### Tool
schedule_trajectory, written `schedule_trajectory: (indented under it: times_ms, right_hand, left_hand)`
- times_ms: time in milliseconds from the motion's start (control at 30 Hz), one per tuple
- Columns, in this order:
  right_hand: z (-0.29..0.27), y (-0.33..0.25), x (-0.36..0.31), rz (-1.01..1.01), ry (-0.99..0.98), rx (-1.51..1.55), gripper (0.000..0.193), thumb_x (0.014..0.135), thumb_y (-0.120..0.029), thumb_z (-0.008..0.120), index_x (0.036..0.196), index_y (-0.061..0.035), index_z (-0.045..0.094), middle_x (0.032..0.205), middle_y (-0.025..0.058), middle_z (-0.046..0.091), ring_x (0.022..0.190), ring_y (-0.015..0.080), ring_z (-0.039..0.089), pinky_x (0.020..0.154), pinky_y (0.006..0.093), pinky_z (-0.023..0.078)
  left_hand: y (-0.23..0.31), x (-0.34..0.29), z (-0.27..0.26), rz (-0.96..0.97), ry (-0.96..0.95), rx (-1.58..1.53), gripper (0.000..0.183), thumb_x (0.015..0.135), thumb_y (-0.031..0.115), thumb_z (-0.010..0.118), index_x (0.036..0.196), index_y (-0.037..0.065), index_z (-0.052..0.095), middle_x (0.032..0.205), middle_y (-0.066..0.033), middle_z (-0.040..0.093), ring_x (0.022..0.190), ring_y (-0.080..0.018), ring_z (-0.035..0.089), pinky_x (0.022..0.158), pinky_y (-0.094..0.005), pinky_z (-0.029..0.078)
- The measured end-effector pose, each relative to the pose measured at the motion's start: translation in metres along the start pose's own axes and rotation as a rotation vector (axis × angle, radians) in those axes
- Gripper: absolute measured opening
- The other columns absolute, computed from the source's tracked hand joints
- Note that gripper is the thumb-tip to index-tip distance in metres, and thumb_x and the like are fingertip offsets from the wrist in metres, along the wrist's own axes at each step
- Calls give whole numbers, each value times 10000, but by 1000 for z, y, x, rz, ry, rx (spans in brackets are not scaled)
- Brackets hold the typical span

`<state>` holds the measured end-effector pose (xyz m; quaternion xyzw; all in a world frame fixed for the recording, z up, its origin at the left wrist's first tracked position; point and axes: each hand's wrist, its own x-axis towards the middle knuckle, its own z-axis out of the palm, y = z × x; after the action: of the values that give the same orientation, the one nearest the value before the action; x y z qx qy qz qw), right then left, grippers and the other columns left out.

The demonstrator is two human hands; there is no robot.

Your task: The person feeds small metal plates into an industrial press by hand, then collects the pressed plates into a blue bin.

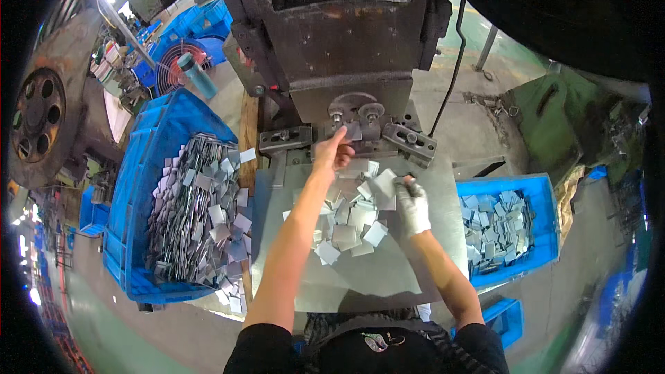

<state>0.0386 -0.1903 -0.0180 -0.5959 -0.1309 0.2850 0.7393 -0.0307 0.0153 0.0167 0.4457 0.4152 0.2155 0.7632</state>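
Note:
My bare left hand (332,152) reaches up to the die of a press (350,62). Its fingers are curled, and thumb and fingers pinch a small square metal plate (354,131) at the die, just below two round posts. On my right hand (413,209) is a white glove that leaves the fingertips dark or bare. Its fingers are closed at the edge of another thin metal plate (386,181). Between and below the hands, a loose pile of similar plates (346,237) lies on a flat metal table (388,284).
A large blue crate (131,194) heaped with metal plates stands at the left. A smaller blue bin (547,235) of plates is at the right. Slotted clamps (410,141) flank the die. A black cable (454,69) hangs beside the press. Behind the crate lies a teal bottle (197,76).

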Motion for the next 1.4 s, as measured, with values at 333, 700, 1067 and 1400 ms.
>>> schedule_trajectory:
  times_ms: [333,700,1067,1400]
  right_hand:
    - [-73,-6,-15,98,172,321,122,888,-155,507,966,-62,494,845,139,610,700,209,621,635,301,530]
    - [-16,-27,12,408,-153,610,184,874,-166,494,961,-4,493,946,172,589,836,293,601,731,427,508]
    - [84,14,109,298,-60,252,215,789,-132,616,976,-45,557,868,118,608,704,239,599,600,406,506]
    - [-5,-14,17,434,-125,614,236,910,-232,441,1057,-54,493,973,135,583,886,254,589,833,474,469]
  left_hand:
    - [-56,-113,-28,979,-350,1329,441,653,212,706,1032,39,560,1050,-57,529,1001,-224,500,819,-338,446]
    - [-40,-121,-22,878,-279,1392,236,618,149,702,795,53,578,796,-38,543,822,-219,531,648,-328,454]
    - [2,-46,-34,301,-5,107,164,759,181,668,681,55,600,610,-22,601,418,-19,375,377,-177,213]
    - [-9,14,6,62,78,-197,122,713,136,673,720,38,601,664,-85,633,461,-95,521,376,-188,372]
